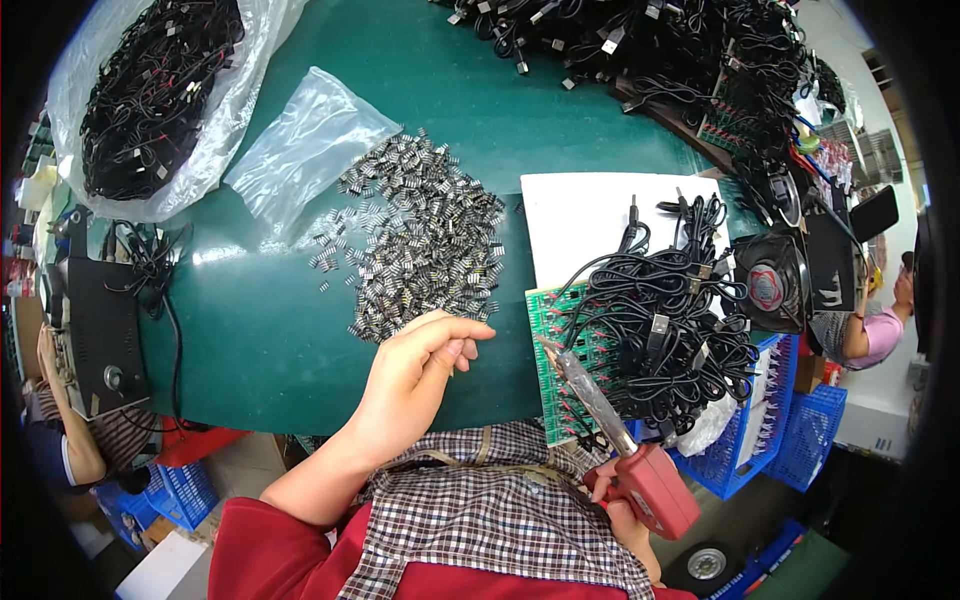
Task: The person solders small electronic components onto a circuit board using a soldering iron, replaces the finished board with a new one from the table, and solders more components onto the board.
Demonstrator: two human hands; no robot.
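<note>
My right hand [625, 515] is wrapped round the handle of a red soldering gun [655, 490]. Its long metal barrel slants up to the left, and the tip is over the edge of a green circuit board panel [550, 390]. Black USB cables [650, 325] lie bundled on that panel, with red wire ends along the board. My left hand [415, 375] is at the near edge of a heap of small dark metal-pinned connectors [425, 240]. Its thumb and forefinger are closed together; whatever they may pinch is too small to make out.
A white sheet [570, 215] lies under the cables. Left of the heap is a clear plastic bag [310, 140]; beyond it, a bigger bag [235, 120] holds black cables. More cables [690, 50] pile up far right. A fan [770, 285] and blue crates [810, 430] stand right.
</note>
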